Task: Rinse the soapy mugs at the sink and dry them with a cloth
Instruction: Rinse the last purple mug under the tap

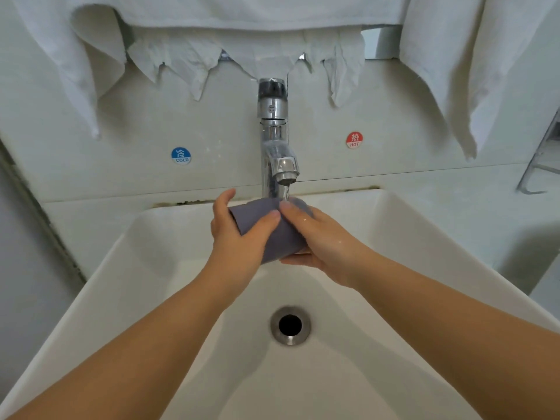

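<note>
You are holding the mug (274,230) between your two hands over the back of the sink (127,268), your left hand (239,230) gripping its left side and your right hand (321,241) its right. The faucet (274,137) is standing behind it, its water stream (285,194) landing on the mug. The drain (290,325) is lying in the basin before your hands. Towels (75,56) are hanging above, behind the faucet.

A grey-purple mug (274,230), tilted on its side, sits under the running tap's stream above the white sink (409,237).
</note>
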Demonstrator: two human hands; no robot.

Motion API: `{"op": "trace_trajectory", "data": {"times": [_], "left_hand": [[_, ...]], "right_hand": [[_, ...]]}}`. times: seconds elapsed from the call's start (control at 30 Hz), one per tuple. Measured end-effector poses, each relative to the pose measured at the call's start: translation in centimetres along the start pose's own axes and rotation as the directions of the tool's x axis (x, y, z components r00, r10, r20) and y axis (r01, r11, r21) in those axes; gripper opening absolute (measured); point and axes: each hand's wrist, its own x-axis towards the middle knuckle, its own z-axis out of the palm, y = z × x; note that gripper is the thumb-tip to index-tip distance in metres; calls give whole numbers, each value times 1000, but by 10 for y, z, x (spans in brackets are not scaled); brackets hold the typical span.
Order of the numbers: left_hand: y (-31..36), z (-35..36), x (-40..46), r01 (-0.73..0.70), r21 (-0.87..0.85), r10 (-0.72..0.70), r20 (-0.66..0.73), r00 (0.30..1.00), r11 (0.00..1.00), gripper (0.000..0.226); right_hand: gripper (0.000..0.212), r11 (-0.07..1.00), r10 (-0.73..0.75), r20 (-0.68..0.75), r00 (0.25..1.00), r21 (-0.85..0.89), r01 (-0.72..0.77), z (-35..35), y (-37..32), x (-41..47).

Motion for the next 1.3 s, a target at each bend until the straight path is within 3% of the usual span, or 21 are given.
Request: {"op": "trace_trajectory", "data": {"times": [0.13,0.23,0.37,0.47,0.67,0.8,0.9,1.0,1.17,1.3], "left_hand": [[7,-3,5,147,7,-147,11,989,989,47],[11,-10,7,246,-62,-241,69,968,967,33],[15,-15,4,361,-146,-349,100,932,921,32],[13,-16,4,284,-83,-276,98,956,955,34],[11,-3,-7,-16,143,4,79,997,990,30],[13,-8,-5,53,138,-68,105,992,989,31],[18,-23,2,94,222,-153,266,952,971,50],[20,-34,7,12,378,-179,409,895,926,65],[23,-38,8,-97,478,-209,546,811,873,64],[22,-40,9,-167,504,-155,536,830,847,56]], "right_hand": [[53,1000,-30,7,1000,5,30,2,5,1],[46,999,-39,-22,999,21,39,0,7,1],[38,998,-21,94,995,55,15,-3,4,2],[42,998,-11,109,994,60,5,-7,3,3],[34,977,157,-122,980,166,-136,-2,-4,-1],[42,982,148,-90,985,135,-136,-3,-5,-4],[36,996,72,-12,997,46,-72,-4,-6,-4],[33,999,34,-33,999,-15,-35,-3,-7,-3],[40,987,111,-174,979,-100,-129,-1,-7,0],[30,998,48,-81,996,-30,-51,-3,-7,0]]}}
